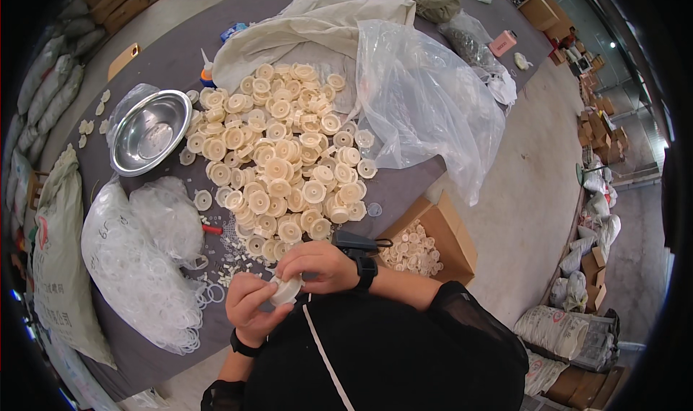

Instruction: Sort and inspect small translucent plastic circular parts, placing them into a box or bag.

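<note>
Close to my body, at the table's near edge, both hands meet on one round white plastic part [287, 291]. My left hand [249, 306] grips its left side between thumb and fingers. From above and the right, my right hand [317, 265] closes its fingertips on the same part, hiding some of its top. Just beyond my hands lies a big heap of cream round plastic parts [278, 169] with ringed centres. Tiny white pieces [229, 270] are scattered beside my left hand, near a plastic bag of clear rings [144, 274].
A steel bowl [150, 133] stands left of the heap. Clear plastic sheeting [426, 100] and a beige cloth sack [310, 21] lie behind it. An open cardboard box [455, 234] with similar parts is at my right. A red-handled tool [212, 230] and a glue bottle [207, 71] lie leftward.
</note>
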Demonstrator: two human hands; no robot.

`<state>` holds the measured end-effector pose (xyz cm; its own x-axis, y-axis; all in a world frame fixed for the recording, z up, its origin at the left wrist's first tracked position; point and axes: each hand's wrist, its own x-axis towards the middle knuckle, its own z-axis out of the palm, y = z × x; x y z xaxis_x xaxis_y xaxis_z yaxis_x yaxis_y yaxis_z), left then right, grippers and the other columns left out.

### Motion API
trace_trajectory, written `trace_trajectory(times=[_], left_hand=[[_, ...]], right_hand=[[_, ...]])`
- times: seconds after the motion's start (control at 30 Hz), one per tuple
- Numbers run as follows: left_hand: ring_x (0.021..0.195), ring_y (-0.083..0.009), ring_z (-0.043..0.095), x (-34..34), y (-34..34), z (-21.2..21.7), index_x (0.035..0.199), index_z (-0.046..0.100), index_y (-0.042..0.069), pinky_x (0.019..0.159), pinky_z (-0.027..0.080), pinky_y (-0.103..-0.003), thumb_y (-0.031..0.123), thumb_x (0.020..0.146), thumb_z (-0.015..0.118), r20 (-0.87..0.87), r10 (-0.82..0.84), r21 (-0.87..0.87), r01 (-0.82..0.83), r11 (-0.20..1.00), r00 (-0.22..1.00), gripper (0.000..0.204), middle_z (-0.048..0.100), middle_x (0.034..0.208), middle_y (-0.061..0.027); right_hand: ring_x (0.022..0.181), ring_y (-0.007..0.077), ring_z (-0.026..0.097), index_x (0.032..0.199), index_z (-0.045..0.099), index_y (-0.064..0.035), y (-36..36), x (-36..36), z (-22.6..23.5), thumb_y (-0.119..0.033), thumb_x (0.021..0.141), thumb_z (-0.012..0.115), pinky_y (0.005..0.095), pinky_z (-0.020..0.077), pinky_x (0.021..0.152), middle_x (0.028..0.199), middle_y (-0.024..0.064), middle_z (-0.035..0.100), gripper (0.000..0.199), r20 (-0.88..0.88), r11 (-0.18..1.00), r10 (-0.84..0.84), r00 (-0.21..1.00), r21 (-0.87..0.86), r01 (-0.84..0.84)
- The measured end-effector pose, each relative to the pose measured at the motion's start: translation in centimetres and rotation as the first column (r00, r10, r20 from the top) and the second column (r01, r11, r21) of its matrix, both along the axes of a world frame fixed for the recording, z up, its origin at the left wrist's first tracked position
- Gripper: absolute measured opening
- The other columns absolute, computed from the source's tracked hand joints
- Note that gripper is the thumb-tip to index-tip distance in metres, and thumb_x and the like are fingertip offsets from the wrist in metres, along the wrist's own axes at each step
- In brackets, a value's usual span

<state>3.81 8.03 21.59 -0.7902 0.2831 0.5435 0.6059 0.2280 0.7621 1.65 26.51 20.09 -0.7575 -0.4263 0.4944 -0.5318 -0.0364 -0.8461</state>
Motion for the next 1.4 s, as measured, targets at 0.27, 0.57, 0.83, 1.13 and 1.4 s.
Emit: trace_trajectory(times=[0.27,0.57,0.83,1.13,1.4], left_hand=[[0.069,-0.0183,0.048,0.1,0.7,-1.1,0.082,0.055,0.002,0.062,0.038,-0.028,0.013,0.065,0.068,0.318,-0.013,0.16,-0.04,0.986,0.948,0.024,0.049,0.075,-0.0074],[0.067,-0.0082,0.053,-1.2,4.5,-7.4,0.09,0.051,0.002,0.063,0.044,-0.02,0.009,0.078,0.06,0.861,-0.248,0.395,-0.277,0.876,0.444,0.017,0.056,0.079,-0.0019],[0.054,-0.0069,0.049,-4.0,4.3,-14.0,0.08,0.054,0.002,0.051,0.04,-0.019,0.018,0.083,0.053,0.9,-0.091,0.175,-0.161,0.971,0.426,0.017,0.054,0.066,-0.001],[0.062,-0.0107,0.049,-2.0,-4.0,-19.5,0.083,0.053,0.0,0.058,0.041,-0.024,0.009,0.08,0.053,0.634,0.565,-0.274,-0.529,0.803,0.529,0.009,0.052,0.073,-0.0038],[0.07,-0.021,0.052,-4.1,-6.2,-20.1,0.086,0.055,0.003,0.065,0.042,-0.029,0.005,0.072,0.055,0.379,0.69,-0.508,-0.485,0.712,0.616,0.014,0.049,0.082,-0.0083]], right_hand=[[0.08,0.025,0.056,0.087,0.053,-0.006,-0.2,0.1,-0.6,-0.003,0.065,0.065,0.0314,0.0442,0.069,0.087,0.0083,0.056,0.025,0.059,0.999,0.011,0.998,-0.039,-0.008],[0.071,0.0052,0.051,0.099,0.044,-0.0037,0.6,1.6,-8.4,-0.014,0.08,0.057,0.0196,0.0429,0.062,0.084,0.0006,0.053,0.026,0.794,0.968,-0.006,0.608,-0.147,0.202],[0.054,0.0082,0.051,0.088,0.049,-0.0031,5.3,-1.3,-13.4,-0.028,0.086,0.049,0.0219,0.0453,0.049,0.075,0.0029,0.053,0.025,0.948,0.834,-0.231,0.219,0.077,0.547],[0.063,0.0103,0.054,0.106,0.048,-0.0032,7.3,-3.7,-12.5,-0.024,0.088,0.044,0.0231,0.0466,0.06,0.085,0.0062,0.057,0.028,0.965,0.809,-0.134,0.225,-0.025,0.588],[0.059,0.0067,0.051,0.093,0.056,-0.0033,3.7,-1.5,-13.1,-0.018,0.087,0.046,0.0194,0.0435,0.056,0.072,0.0018,0.055,0.018,0.935,0.811,-0.17,0.31,-0.046,0.583]])
